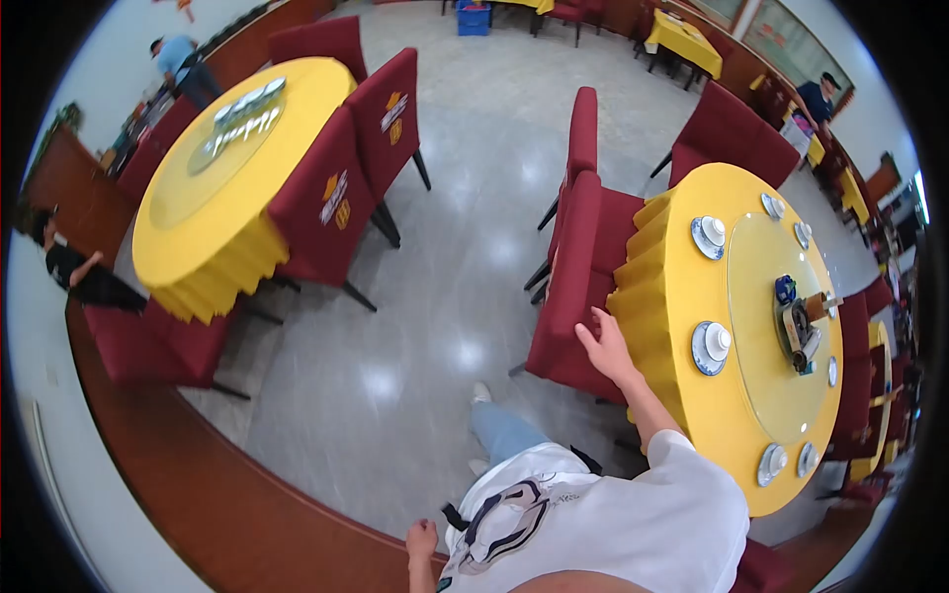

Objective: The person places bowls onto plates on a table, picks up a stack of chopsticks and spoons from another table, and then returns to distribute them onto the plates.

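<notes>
My right hand (pixel 607 348) reaches forward with its fingers apart and nothing in them. Its fingertips overlap the top of a dark red chair (pixel 561 321) in this view. That chair is beside a round table with a yellow cloth (pixel 682 306), to my right. A stacked bowl and saucer setting (pixel 711 347) lies on the cloth, close to my right forearm. Low at my side hangs my left hand (pixel 422 539), fingers curled in and nothing seen in them. A black strap end (pixel 455 516) shows near it, against my white shirt (pixel 633 519).
On the right table, a glass turntable (pixel 761 385) carries a dark tray of small items (pixel 797 334). Another yellow-clothed table (pixel 168 252) stands left, with red chairs (pixel 321 193) around it. Grey floor (pixel 435 296) lies between. Other people (pixel 183 69) are farther off, and a blue crate (pixel 474 18) sits at the back.
</notes>
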Available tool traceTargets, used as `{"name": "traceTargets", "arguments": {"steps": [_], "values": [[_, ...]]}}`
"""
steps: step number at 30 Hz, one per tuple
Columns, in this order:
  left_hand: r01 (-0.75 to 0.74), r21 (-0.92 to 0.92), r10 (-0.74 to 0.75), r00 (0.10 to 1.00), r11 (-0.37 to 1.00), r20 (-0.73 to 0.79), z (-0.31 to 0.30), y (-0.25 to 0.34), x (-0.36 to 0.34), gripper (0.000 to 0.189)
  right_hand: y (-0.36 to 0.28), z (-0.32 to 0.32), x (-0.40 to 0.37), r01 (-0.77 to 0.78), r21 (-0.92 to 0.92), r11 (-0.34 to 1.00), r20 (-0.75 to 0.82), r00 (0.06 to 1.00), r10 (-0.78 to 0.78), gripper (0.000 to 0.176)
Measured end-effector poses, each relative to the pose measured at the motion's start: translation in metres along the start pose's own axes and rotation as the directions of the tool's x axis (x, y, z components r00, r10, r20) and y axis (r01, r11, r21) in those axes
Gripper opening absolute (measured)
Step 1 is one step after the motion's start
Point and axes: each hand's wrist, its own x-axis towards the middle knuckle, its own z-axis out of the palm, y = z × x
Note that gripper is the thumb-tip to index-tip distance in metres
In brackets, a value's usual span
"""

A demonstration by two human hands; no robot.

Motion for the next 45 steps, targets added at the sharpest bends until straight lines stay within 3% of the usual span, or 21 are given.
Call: {"name": "traceTargets", "arguments": {"steps": [1, 3, 4, 6, 10, 12, 14, 16, 18, 20, 23, 25, 26, 29, 32, 37, 39, 40, 41, 43, 45], "values": [[-0.021, 0.02, 0.021, 1.0, 1.0, -0.005, -0.021, 0.03, 0.025, 0.038, -0.008, 0.009, 0.017, 0.004, -0.074, 0.997, 0.003, 1.0, -0.003, 0.072], [-0.276, -0.187, 0.254, 0.958, 0.943, -0.133, -0.058, 0.104, 0.079, 0.038, -0.023, 0.027, 0.052, -0.142, -0.101, 0.985, 0.02, 0.989, 0.145, 0.097], [-0.29, -0.178, 0.268, 0.954, 0.94, -0.136, -0.071, 0.137, 0.102, 0.038, -0.033, 0.032, 0.069, -0.188, -0.145, 0.971, -0.022, 0.982, 0.187, 0.099], [-0.405, -0.33, 0.395, 0.913, 0.852, -0.1, -0.106, 0.204, 0.15, 0.039, -0.057, 0.033, 0.11, -0.245, -0.289, 0.925, -0.104, 0.969, 0.224, 0.104], [-0.445, -0.149, 0.452, 0.892, 0.883, 0.01, -0.176, 0.281, 0.216, 0.038, -0.06, 0.028, 0.175, -0.324, -0.362, 0.874, -0.252, 0.937, 0.242, 0.098], [-0.355, -0.237, 0.391, 0.912, 0.904, 0.126, -0.189, 0.269, 0.278, 0.038, -0.057, 0.022, 0.199, -0.365, -0.352, 0.862, -0.275, 0.92, 0.278, 0.099], [-0.162, -0.27, 0.204, 0.97, 0.949, 0.134, -0.211, 0.277, 0.31, 0.035, -0.055, 0.02, 0.215, -0.392, -0.367, 0.843, -0.276, 0.912, 0.304, 0.098], [-0.031, -0.197, 0.078, 0.969, 0.98, 0.233, -0.228, 0.257, 0.363, 0.032, -0.06, 0.016, 0.223, -0.432, -0.354, 0.83, -0.283, 0.895, 0.345, 0.098], [-0.001, 0.074, -0.012, 0.985, 0.997, 0.175, -0.261, 0.313, 0.334, 0.029, -0.063, 0.017, 0.229, -0.467, -0.338, 0.817, -0.287, 0.878, 0.383, 0.097], [-0.046, 0.136, 0.008, 0.963, 0.99, 0.268, -0.271, 0.305, 0.374, 0.034, -0.063, 0.018, 0.243, -0.528, -0.305, 0.792, -0.304, 0.843, 0.445, 0.097], [-0.108, 0.127, 0.071, 0.961, 0.986, 0.266, -0.27, 0.358, 0.45, 0.034, -0.054, 0.013, 0.29, -0.589, -0.263, 0.764, -0.342, 0.797, 0.497, 0.091], [-0.163, 0.126, 0.127, 0.958, 0.979, 0.255, -0.276, 0.402, 0.503, 0.035, -0.047, 0.011, 0.328, -0.433, -0.364, 0.825, -0.488, 0.843, 0.227, 0.081], [-0.197, 0.138, 0.157, 0.953, 0.971, 0.259, -0.281, 0.423, 0.528, 0.035, -0.048, 0.008, 0.353, -0.428, -0.342, 0.836, -0.529, 0.823, 0.205, 0.071], [-0.326, 0.164, 0.27, 0.918, 0.931, 0.29, -0.297, 0.517, 0.611, 0.037, -0.043, -0.001, 0.436, -0.405, -0.39, 0.827, -0.601, 0.793, 0.105, 0.067], [-0.414, 0.172, 0.346, 0.881, 0.894, 0.324, -0.306, 0.601, 0.662, 0.038, -0.051, -0.01, 0.519, -0.496, -0.47, 0.73, -0.583, 0.796, 0.165, 0.067], [-0.581, 0.152, 0.526, 0.8, 0.8, 0.29, -0.288, 0.787, 0.749, 0.038, -0.05, -0.018, 0.614, -0.584, -0.402, 0.706, -0.61, 0.745, 0.269, 0.061], [-0.469, 0.046, 0.418, 0.824, 0.882, 0.383, -0.302, 0.911, 0.714, 0.035, -0.044, -0.024, 0.645, -0.505, -0.271, 0.819, -0.679, 0.704, 0.209, 0.047], [-0.587, 0.077, 0.519, 0.762, 0.806, 0.387, -0.3, 0.962, 0.72, 0.033, -0.048, -0.029, 0.663, -0.507, -0.278, 0.816, -0.742, 0.653, 0.153, 0.026], [-0.692, 0.105, 0.609, 0.689, 0.714, 0.394, -0.296, 1.007, 0.729, 0.031, -0.042, -0.03, 0.678, -0.52, -0.265, 0.812, -0.749, 0.642, 0.166, 0.026], [-0.758, -0.033, 0.711, 0.595, 0.652, 0.375, -0.282, 1.097, 0.741, 0.03, -0.026, -0.032, 0.708, -0.539, -0.217, 0.814, -0.79, 0.587, 0.178, 0.018], [-0.707, -0.154, 0.69, 0.58, 0.691, 0.432, -0.271, 1.187, 0.742, 0.031, -0.016, -0.043, 0.751, -0.527, -0.162, 0.834, -0.826, 0.535, 0.177, 0.018]]}}
